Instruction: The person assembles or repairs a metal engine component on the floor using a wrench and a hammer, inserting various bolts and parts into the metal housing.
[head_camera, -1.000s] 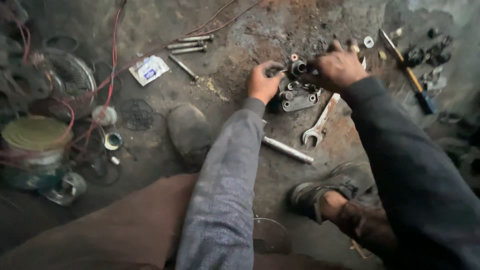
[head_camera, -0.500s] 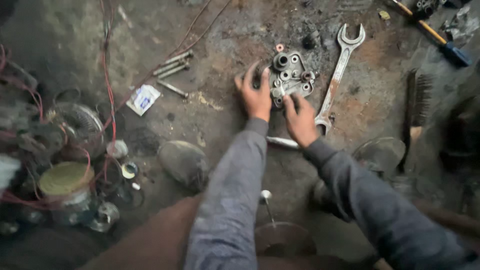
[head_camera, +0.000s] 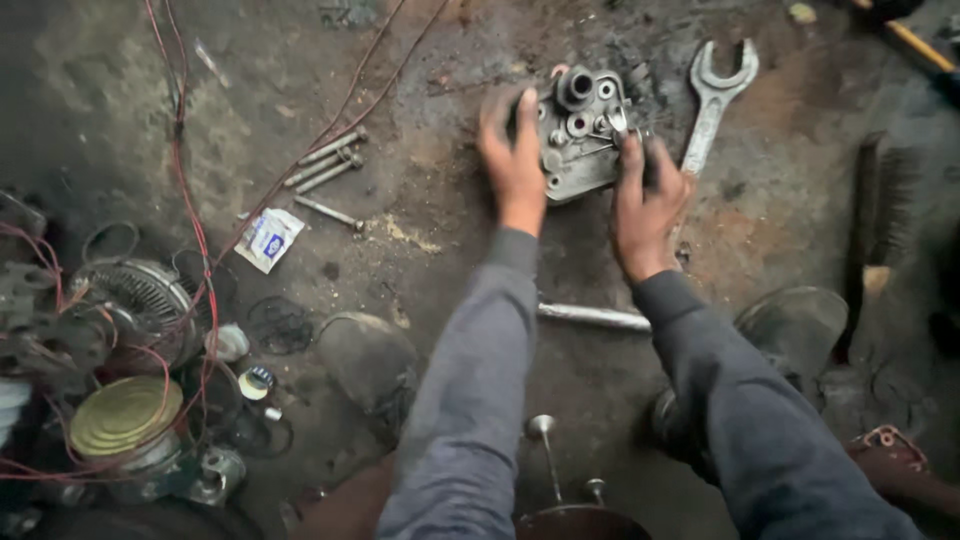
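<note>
Metal engine part (head_camera: 580, 135) on grimy floor (head_camera: 420, 200), clamped between left hand (head_camera: 515, 160) and right hand (head_camera: 645, 190). Wrench (head_camera: 715, 100) alongside, untouched; loose bolts (head_camera: 325, 165) lying apart.

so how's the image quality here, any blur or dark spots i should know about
Head view: dim, flat light with no glare. The left hand and right hand are slightly motion-smeared on the grey metal part, while the open-end wrench reads fairly sharp. The corners and the right edge fall into dark shadow, so the brush there loses detail.
</note>
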